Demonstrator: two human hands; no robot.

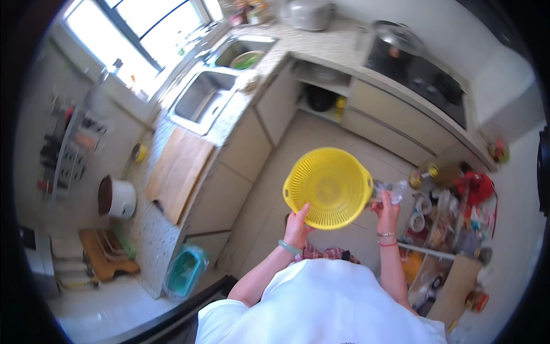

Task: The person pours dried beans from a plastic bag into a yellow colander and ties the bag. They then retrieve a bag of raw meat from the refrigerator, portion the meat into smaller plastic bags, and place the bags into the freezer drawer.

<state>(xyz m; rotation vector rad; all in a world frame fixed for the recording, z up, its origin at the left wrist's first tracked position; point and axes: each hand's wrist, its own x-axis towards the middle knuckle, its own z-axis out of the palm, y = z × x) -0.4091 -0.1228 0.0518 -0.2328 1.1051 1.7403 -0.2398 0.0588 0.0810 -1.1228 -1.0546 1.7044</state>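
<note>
By the left hand [298,228], closed with the thumb over the rim, the yellow colander [327,186] is held above the floor [260,189], mouth upward, presumably for steadiness. By the right hand [387,211], a clear plastic bag [397,189] is pinched; whether the rim is also touched cannot be told. Beyond, a wooden board [180,166] is laid beside 2 sink basins [201,103], likely for easy reach.

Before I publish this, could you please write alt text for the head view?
A person's left hand grips the near rim of a yellow colander; the right hand, beside it, holds clear plastic. At left, a wooden board lies on a kitchen counter near a sink.
</note>
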